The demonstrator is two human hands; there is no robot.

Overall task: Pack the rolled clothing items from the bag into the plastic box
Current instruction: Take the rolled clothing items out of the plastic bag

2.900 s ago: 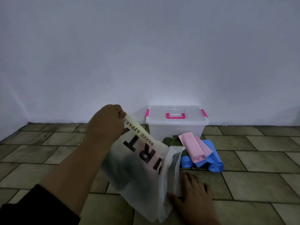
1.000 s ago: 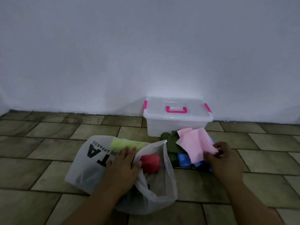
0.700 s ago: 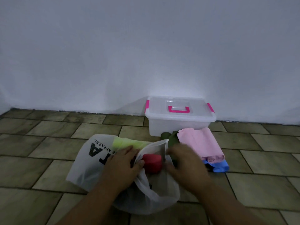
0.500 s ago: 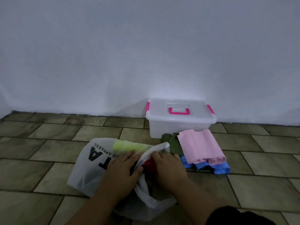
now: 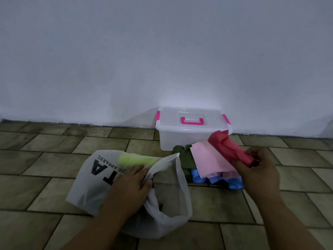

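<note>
The red roll (image 5: pixel 230 149), inside the bag (image 5: pixel 167 201) half a second ago, is now out, pinched in the right hand (image 5: pixel 256 170) above the pink, green and blue pile (image 5: pixel 210 159). The left hand (image 5: pixel 131 184) lies spread on the bag, seemingly pinning it. The lidded plastic box (image 5: pixel 191 130) stands behind on the tiled floor (image 5: pixel 54 150), against a white wall (image 5: pixel 162 51).

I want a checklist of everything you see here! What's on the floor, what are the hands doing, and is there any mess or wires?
Surface: brown tiled floor, bare around the things.
Job's things: clear plastic box with pink handle, lid on; white printed plastic bag, mouth open; red rolled garment; pink, green and blue garments piled before the box; yellow-green garment in the bag.
Clutter: nothing seen.
Grips: left hand presses the bag; right hand holds the red garment.
Cables: nothing seen.
Surroundings: plain white wall.
</note>
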